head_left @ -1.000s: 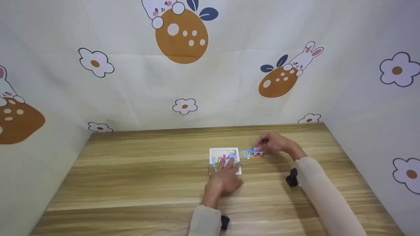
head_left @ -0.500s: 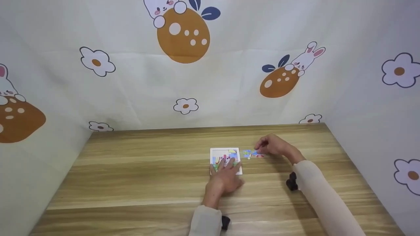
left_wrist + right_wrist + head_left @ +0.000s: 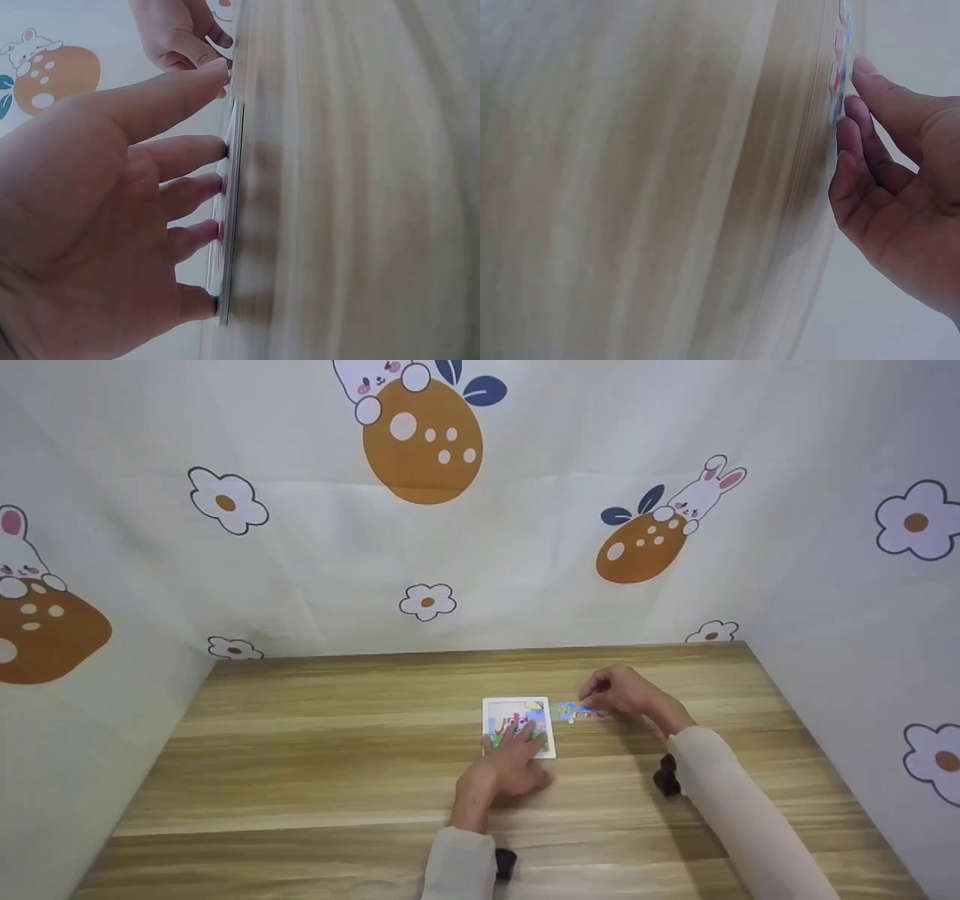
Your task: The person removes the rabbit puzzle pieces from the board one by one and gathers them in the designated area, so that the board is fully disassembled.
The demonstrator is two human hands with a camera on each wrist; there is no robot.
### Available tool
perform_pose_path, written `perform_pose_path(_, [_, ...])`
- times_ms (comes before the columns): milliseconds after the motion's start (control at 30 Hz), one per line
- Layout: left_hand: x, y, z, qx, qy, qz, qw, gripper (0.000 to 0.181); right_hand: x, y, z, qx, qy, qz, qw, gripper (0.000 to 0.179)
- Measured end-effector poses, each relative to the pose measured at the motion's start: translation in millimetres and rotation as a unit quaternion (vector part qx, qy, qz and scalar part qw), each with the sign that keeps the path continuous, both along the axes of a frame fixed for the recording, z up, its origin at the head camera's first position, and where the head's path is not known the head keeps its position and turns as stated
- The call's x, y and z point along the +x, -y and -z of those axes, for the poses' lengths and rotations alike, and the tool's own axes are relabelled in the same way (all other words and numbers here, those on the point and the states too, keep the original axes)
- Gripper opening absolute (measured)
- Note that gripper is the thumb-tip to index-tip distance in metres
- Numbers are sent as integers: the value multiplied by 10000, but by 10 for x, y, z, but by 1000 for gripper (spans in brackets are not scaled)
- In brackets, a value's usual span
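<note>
A small square jigsaw puzzle in a white frame lies on the table, partly filled, with a pale bare area near its top left. My left hand rests on its lower part, fingers spread and fingertips pressing down, as the left wrist view shows with the framed puzzle edge-on. To the right of the frame lie several loose jigsaw pieces, mostly blue, green and red. My right hand pinches a blue jigsaw piece there, low over the others. In the right wrist view its curled fingers and thumb meet the pieces.
The wood-grain table reaches back to a pale curtain printed with rabbits, orange fruit and flowers, which also stands at both sides. A black wrist device sits by the right sleeve, another by the left.
The blue piece in my right hand, raised and tilted a second ago, now lies flatter among the loose pieces. My left wrist has shifted slightly left while its fingers stay on the puzzle.
</note>
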State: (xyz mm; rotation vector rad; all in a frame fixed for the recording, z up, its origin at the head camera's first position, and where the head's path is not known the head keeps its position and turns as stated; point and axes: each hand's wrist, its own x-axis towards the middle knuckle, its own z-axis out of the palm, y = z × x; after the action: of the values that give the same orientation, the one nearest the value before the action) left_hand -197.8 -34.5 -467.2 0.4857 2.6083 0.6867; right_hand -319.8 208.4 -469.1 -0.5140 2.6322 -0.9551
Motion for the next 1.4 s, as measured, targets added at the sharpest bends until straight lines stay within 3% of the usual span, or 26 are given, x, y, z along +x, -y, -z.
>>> perform_pose_path(233, [-26, 54, 0, 229, -8, -4, 9997, 62, 13, 206, -97, -118, -141, -52, 9998, 9])
perform_pose_path(500, [-24, 74, 34, 379, -141, -33, 9992, 61, 1, 466, -130, -200, -269, -469, 9983, 10])
perform_pose_path(800, [5, 76, 58, 264, -232, 44, 9994, 66, 29, 674, -72, -196, -169, -1113, 9934, 13])
perform_pose_path(1200, [29, 75, 63, 67, -249, -8, 9997, 65, 20, 783, -22, -121, -312, -1551, 9873, 17])
perform_pose_path(1400, [53, 71, 57, -180, -188, -142, 9996, 67, 34, 810, -11, -183, -325, -1553, 9872, 17])
